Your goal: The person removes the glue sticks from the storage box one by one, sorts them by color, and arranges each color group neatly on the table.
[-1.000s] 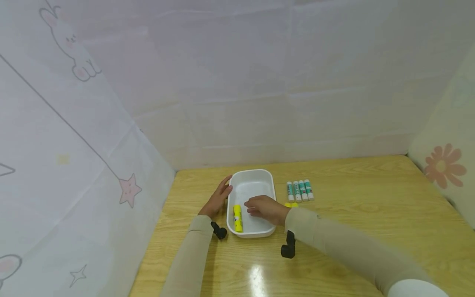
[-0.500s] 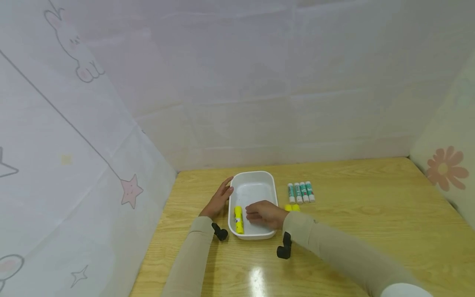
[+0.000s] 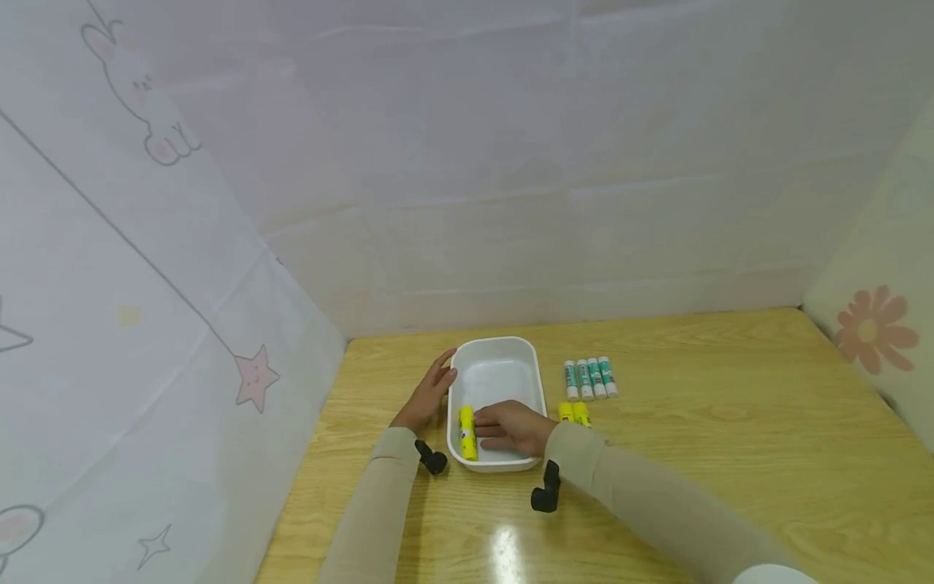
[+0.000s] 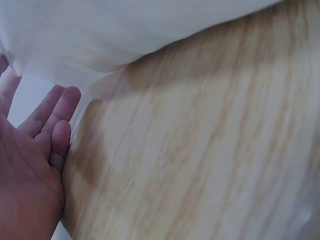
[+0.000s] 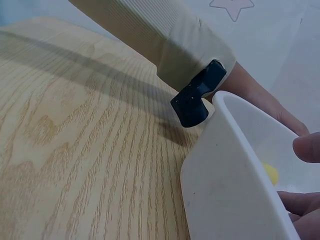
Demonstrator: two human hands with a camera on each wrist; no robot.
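A yellow glue stick (image 3: 468,434) lies lengthwise inside a white rectangular tray (image 3: 496,465), along its left wall near the front. Over the tray's front half is my right hand (image 3: 514,427), fingers extended to the left, their tips right at the glue stick's side. In the right wrist view, the thumb (image 5: 308,148) and fingers stand apart, with the yellow end (image 5: 270,173) of the stick beyond the rim. My left hand (image 3: 428,395) rests along the outside of the tray's left wall, fingers loosely extended at the rim; its palm shows in the left wrist view.
Several green-and-white glue sticks (image 3: 590,379) lie side by side on the wooden table (image 3: 730,422), right of the tray. Two yellow glue sticks (image 3: 574,412) lie in front of them, partly hidden by the right sleeve. Printed cloth walls (image 3: 467,203) enclose the table's back and sides.
My right hand has moved slightly left and nearer the front of the tray, its fingers coming up to the yellow glue stick. The left hand has stayed at the tray's rim.
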